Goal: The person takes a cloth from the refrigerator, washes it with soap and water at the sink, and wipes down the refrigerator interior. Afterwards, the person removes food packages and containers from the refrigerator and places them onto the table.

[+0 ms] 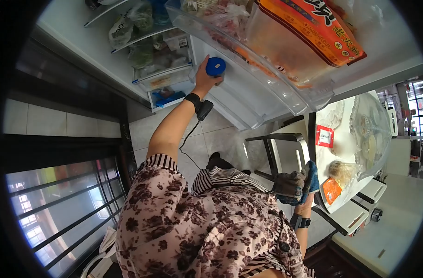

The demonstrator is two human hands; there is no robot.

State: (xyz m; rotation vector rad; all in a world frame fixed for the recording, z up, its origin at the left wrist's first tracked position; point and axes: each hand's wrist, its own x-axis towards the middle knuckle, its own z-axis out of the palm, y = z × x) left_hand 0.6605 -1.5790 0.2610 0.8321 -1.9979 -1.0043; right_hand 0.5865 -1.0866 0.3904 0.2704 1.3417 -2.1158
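Observation:
My left hand point(205, 79) reaches into the open fridge and is closed round a jar with a blue lid point(215, 66). The jar is seen from above, so most of its body is hidden. It is beside the lower part of the fridge door point(239, 95). On the right, my right hand point(306, 207) is closed on a bunched blue and grey cloth point(292, 185), which covers most of the fingers. A black band with a small device and cable point(203, 111) is on my left wrist.
Above the jar, a clear door bin point(285, 99) holds a red and orange food bag point(313, 28). Bagged food fills the fridge shelves point(167, 69). A chair point(285, 143) and a white table point(336, 153) with packets and a clear cover point(371, 134) stand at right.

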